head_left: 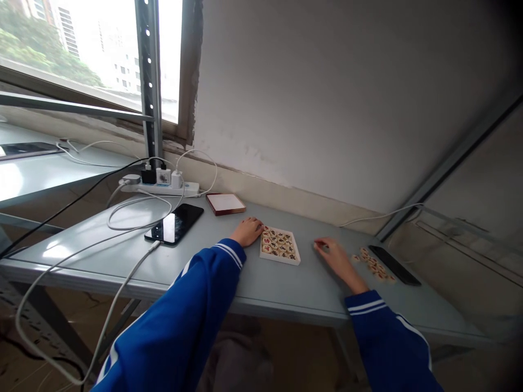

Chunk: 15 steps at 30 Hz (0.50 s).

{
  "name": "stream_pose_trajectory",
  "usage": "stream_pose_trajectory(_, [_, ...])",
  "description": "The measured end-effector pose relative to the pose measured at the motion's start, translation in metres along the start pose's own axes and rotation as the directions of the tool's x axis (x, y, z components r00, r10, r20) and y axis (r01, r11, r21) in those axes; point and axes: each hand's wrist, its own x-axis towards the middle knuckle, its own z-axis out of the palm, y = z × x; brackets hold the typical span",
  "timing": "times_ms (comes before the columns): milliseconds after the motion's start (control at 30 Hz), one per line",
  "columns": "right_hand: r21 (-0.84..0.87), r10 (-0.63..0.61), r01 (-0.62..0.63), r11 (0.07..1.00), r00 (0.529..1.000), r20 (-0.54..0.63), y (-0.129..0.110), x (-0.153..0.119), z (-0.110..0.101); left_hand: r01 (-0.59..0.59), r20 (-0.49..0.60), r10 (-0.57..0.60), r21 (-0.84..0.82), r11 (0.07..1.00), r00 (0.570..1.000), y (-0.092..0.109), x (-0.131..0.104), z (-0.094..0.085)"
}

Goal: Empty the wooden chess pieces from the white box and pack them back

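Note:
A shallow white box point(280, 260) lies on the desk, with round Chinese chess pieces point(281, 245) set in rows inside it, marked in red and black. At its upper left corner, my left hand point(248, 232) rests with bent fingers holding the rim. To the right of the box and apart from it, my right hand point(334, 257) is over the desk, thumb and fingers pinched on what looks like a single chess piece, mostly covered by the fingertips. Farther right, more loose chess pieces point(373, 264) lie in a cluster beyond my right wrist.
A dark phone point(399, 267) lies beside the loose pieces. Left of the box are a box lid point(225, 203), a phone on a cable point(175, 224) and a power strip point(186, 189) with chargers. White cables loop over the grey desk point(286, 288); a metal post point(150, 81) stands by the window.

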Motion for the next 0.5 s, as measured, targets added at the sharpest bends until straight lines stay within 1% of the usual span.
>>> stream_pose_trajectory(67, [-0.17, 0.01, -0.002, 0.985, 0.999, 0.044, 0.04, -0.013, -0.003, 0.011, 0.003, -0.011, 0.002, 1.0, 1.0, 0.001, 0.0, 0.0])
stream_pose_trajectory(133, [-0.316, 0.078, -0.061, 0.947, 0.996, 0.043, 0.074, -0.025, -0.008, 0.018, 0.002, -0.018, -0.002, 1.0, 1.0, 0.001, 0.0, 0.0])
stream_pose_trajectory(167, [-0.376, 0.108, -0.088, 0.922, 0.994, 0.032, 0.087, -0.029, -0.011, 0.021, 0.0, -0.021, -0.007, 1.0, 1.0, 0.001, 0.0, 0.0])
stream_pose_trajectory(200, [-0.424, 0.128, -0.11, 0.899, 0.992, 0.015, 0.095, -0.031, -0.014, 0.023, -0.002, -0.023, -0.012, 1.0, 1.0, 0.001, 0.0, 0.0])
stream_pose_trajectory(233, [-0.452, 0.136, -0.122, 0.883, 0.991, -0.002, 0.098, -0.03, -0.017, 0.023, -0.002, -0.023, -0.019, 1.0, 1.0, 0.002, 0.0, 0.0])
stream_pose_trajectory(267, [-0.454, 0.131, -0.123, 0.882, 0.991, -0.015, 0.095, -0.027, -0.018, 0.023, 0.001, -0.023, -0.027, 0.999, 1.0, 0.002, 0.0, -0.001])
stream_pose_trajectory(300, [-0.424, 0.112, -0.111, 0.899, 0.993, -0.023, 0.086, -0.021, -0.018, 0.024, 0.006, -0.024, -0.035, 0.999, 1.0, 0.002, 0.0, -0.001])
stream_pose_trajectory(333, [-0.362, 0.082, -0.085, 0.928, 0.996, -0.024, 0.071, -0.012, -0.016, 0.026, 0.014, -0.025, -0.043, 0.999, 1.0, 0.002, 0.0, -0.002])
stream_pose_trajectory(367, [-0.274, 0.037, -0.04, 0.961, 0.999, -0.016, 0.051, -0.001, -0.011, 0.028, 0.021, -0.027, -0.049, 0.998, 0.999, 0.002, 0.0, -0.003])
stream_pose_trajectory(400, [-0.164, -0.028, 0.028, 0.986, 1.0, 0.001, 0.027, 0.011, -0.004, 0.029, 0.028, -0.028, -0.054, 0.998, 0.999, 0.002, -0.001, -0.004])
stream_pose_trajectory(433, [-0.062, -0.105, 0.107, 0.992, 0.994, 0.026, 0.001, 0.023, 0.005, 0.029, 0.03, -0.028, -0.056, 0.998, 0.999, 0.002, -0.001, -0.004])
stream_pose_trajectory(467, [0.02, -0.199, 0.198, 0.98, 0.978, 0.058, -0.026, 0.035, 0.015, 0.028, 0.027, -0.026, -0.055, 0.998, 0.999, 0.002, -0.001, -0.004])
stream_pose_trajectory(500, [0.075, -0.295, 0.288, 0.955, 0.949, 0.109, -0.05, 0.046, 0.026, 0.021, 0.022, -0.02, -0.052, 0.998, 1.0, 0.001, -0.001, -0.004])
